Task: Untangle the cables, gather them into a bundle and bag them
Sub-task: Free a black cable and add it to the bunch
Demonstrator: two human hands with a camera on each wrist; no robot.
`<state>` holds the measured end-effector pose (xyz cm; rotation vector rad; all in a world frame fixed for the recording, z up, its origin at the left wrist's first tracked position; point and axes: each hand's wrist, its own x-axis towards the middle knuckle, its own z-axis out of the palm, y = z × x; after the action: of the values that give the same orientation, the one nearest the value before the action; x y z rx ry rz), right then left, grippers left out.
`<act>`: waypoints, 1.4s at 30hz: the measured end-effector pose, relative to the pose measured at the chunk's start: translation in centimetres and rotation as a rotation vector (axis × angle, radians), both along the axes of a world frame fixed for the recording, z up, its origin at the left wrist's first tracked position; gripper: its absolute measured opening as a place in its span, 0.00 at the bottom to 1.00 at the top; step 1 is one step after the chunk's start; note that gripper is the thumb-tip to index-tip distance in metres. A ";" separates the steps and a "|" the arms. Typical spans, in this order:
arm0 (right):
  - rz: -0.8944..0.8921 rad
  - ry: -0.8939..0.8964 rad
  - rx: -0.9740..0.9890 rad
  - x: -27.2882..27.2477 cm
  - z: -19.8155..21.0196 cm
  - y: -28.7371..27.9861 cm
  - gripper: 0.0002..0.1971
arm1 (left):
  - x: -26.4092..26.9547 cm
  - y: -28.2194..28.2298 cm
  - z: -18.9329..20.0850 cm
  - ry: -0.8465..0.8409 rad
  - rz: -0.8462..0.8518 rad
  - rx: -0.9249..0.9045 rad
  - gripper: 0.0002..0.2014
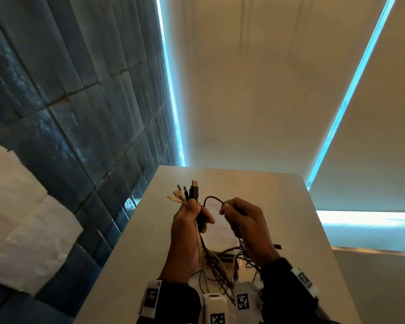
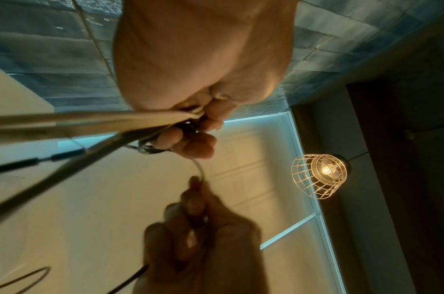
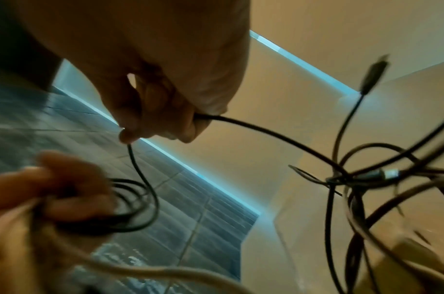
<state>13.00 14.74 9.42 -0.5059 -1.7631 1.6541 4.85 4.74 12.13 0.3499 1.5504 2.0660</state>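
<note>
Left hand (image 1: pixel 189 226): I grip the plug ends (image 1: pixel 188 192) of the cables (image 1: pixel 216 268) in a fist, plugs up.
Right hand (image 1: pixel 242 222): I pinch one black cable (image 1: pixel 211 199), just beside my left hand.
Way it lies: the black cable loops between both hands; the rest hangs down to the table (image 1: pixel 278 206), tangled below my right wrist.
Hard to see: the bag. A pale sheet (image 1: pixel 218 232) lies under my hands; I cannot tell what it is.

White table (image 1: pixel 278 206) with loose cable tangle (image 1: pixel 222 260) and white bag (image 1: pixel 220 232).
</note>
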 end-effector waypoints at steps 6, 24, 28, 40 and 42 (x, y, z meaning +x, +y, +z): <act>0.259 0.022 0.044 0.2 0.9 -1.4 0.10 | -0.3 -0.3 0.3 -0.117 -0.034 0.099 0.19; 0.201 -0.223 -0.164 0.2 -7.5 0.1 0.17 | -0.3 -0.7 1.2 -0.114 -0.110 0.316 0.15; 0.163 -0.249 -0.160 0.3 -7.8 0.2 0.16 | -0.2 -0.9 1.6 -0.082 -0.102 0.308 0.14; -0.093 -0.460 0.079 -0.5 -10.2 1.8 0.13 | -0.6 -0.8 1.2 0.021 -0.093 0.208 0.16; -0.152 -0.399 0.061 -0.7 -8.9 2.0 0.11 | -0.7 -0.6 1.2 0.051 -0.068 0.152 0.16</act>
<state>12.27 16.72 0.55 -0.9700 -1.9905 1.4609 4.19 4.09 13.31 0.5086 1.3939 2.1417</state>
